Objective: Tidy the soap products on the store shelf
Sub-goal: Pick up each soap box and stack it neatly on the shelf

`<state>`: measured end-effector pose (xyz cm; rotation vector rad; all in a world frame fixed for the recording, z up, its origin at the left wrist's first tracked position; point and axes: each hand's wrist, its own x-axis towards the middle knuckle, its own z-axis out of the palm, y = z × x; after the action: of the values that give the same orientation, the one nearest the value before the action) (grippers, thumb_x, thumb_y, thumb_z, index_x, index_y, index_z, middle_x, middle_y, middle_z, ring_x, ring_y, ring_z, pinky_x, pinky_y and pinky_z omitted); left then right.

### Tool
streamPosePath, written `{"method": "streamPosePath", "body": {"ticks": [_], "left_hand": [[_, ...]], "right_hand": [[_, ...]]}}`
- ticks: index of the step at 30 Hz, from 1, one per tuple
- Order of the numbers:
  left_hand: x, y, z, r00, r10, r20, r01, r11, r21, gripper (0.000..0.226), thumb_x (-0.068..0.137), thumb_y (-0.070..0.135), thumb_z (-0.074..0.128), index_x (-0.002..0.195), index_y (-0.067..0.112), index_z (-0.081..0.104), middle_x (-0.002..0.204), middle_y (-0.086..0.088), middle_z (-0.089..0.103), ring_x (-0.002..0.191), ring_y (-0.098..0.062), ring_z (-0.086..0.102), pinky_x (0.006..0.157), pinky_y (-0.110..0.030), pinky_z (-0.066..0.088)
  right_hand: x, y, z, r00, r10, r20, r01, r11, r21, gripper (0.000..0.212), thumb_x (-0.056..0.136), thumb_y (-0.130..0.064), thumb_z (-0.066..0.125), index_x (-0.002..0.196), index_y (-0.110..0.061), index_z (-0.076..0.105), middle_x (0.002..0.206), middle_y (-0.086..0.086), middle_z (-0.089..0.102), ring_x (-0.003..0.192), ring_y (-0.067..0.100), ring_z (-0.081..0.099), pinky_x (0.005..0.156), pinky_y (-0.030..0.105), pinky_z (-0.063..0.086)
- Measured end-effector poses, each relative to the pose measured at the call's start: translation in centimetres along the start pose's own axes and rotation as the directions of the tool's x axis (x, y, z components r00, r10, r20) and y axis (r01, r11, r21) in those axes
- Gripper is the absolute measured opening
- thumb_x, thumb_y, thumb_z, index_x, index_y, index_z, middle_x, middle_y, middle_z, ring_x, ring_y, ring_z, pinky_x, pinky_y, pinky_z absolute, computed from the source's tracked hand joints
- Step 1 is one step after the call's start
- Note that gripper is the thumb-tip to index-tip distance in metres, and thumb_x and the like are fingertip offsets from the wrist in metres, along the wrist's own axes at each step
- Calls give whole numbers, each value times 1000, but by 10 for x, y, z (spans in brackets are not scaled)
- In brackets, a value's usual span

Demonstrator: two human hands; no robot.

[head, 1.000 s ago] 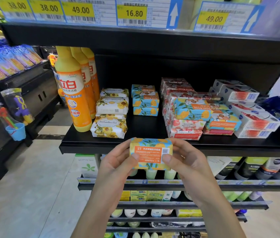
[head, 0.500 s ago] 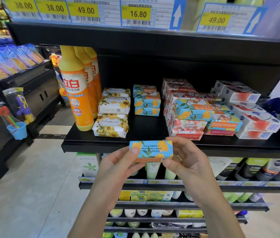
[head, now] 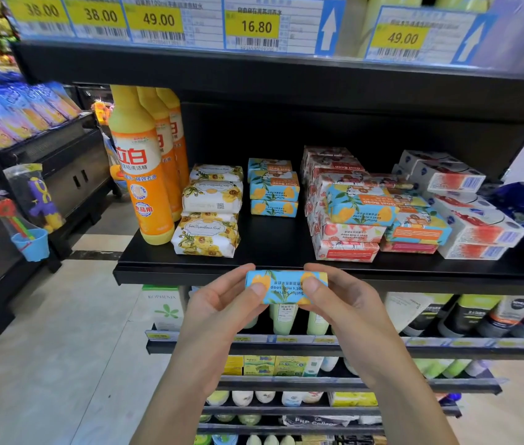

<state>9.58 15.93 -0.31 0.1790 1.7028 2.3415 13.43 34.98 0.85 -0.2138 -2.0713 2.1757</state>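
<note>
A person holds a blue-and-yellow goat's milk soap bar [head: 286, 285] just in front of the front lip of the black shelf [head: 447, 279], level with that lip and not resting on it. The bar lies lengthwise, its narrow printed side facing the camera with the lettering upside down. The left hand [head: 218, 313] grasps the bar's left end and the right hand [head: 347, 309] its right end. On each hand the thumb presses the near face and the fingers [head: 324, 271] curl round the back.

On the shelf, toward its back and about the middle, stands a short stack of matching blue soap bars [head: 273, 191]. At the shelf's left end stand orange detergent bottles [head: 140, 175], with white floral-wrapped soaps [head: 207, 236] piled just beside them. On the right half of the shelf, red pomegranate soap boxes [head: 344, 242] are stacked unevenly, with a few blue bars [head: 360, 205] lying tilted on top of them. White boxed soaps [head: 472, 226] fill the shelf's right end. Above the shelf, yellow price tags [head: 254, 27] line the edge of the next tier.
</note>
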Motion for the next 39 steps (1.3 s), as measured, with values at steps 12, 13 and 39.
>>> {"method": "streamPosePath", "body": {"ticks": [12,13,39], "left_hand": [[1,-2,-6,1000,-15,24,15,1000,5,62,78,28,77,137,29,62,126,-2,73,124,-19,65,111,-45,46],[1,-2,-8,999,-17,31,17,1000,1,65,76,32,80,138,30,61,127,-1,72,124,-19,65,110,-44,46],[19,17,40,998,34,52,-35,999,28,48,82,24,68,128,11,67,115,-10,77,111,-25,72,93,-36,59]], "right_hand": [[4,5,1,996,-83,39,78,990,120,65,67,-36,89,126,-17,68,118,5,76,114,20,70,87,23,56],[4,6,1,994,-100,49,95,990,104,72,64,-41,94,127,-19,68,120,5,75,116,20,69,89,25,56],[18,-33,-26,778,-561,282,531,348,-772,87,77,-42,86,151,-20,46,147,-10,42,140,9,35,117,29,32]]}}
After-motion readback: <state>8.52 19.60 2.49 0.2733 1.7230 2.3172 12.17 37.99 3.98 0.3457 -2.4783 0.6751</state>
